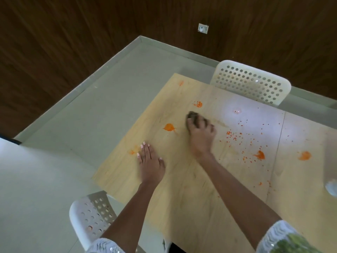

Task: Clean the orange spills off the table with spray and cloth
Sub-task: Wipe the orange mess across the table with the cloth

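Orange spills dot the light wooden table (191, 189): a blob (169, 127) left of centre, a smear (199, 104) farther back, a small mark (181, 83) near the far corner, a faint smear (134, 150) by the left edge, scattered specks (235, 136) in the middle, and two blobs (260, 155) (304, 155) to the right. My right hand (200, 134) grips a dark brownish cloth (193, 116) and presses it on the table between the blob and the specks. My left hand (149, 161) lies flat on the table, fingers straight, beside the faint smear. No spray bottle is clearly identifiable.
A white perforated chair (251, 83) stands at the table's far side and another (91, 218) at the near left corner. A blurred pale object (331, 183) sits at the right edge of view. Grey floor and dark wood walls surround the table.
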